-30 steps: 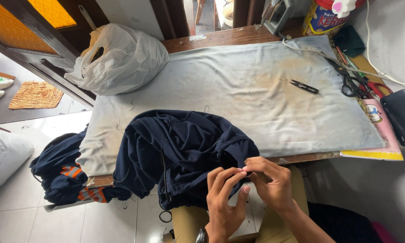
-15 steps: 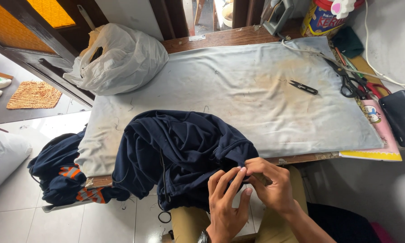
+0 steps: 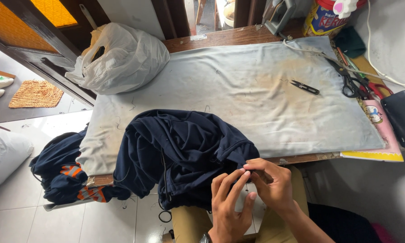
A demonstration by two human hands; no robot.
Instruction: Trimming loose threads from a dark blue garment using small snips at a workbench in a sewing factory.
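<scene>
White plastic bag (image 3: 117, 58), thread snips (image 3: 304, 87), black scissors (image 3: 348, 83), woven mat (image 3: 36, 93).

We sit at a wooden table (image 3: 238, 37) under a stained grey cloth (image 3: 238, 90). White floor tiles (image 3: 13, 211) gleam left; a woven mat (image 3: 35, 93) lies beyond the dark-framed amber-glass door (image 3: 40, 27).

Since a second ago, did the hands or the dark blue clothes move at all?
Barely. Both hands, left and right, keep pinching the edge of the dark navy fabric garment at the table's near side; only the fingers shifted slightly. The small black thread snips and the white plastic bag stayed put.
</scene>
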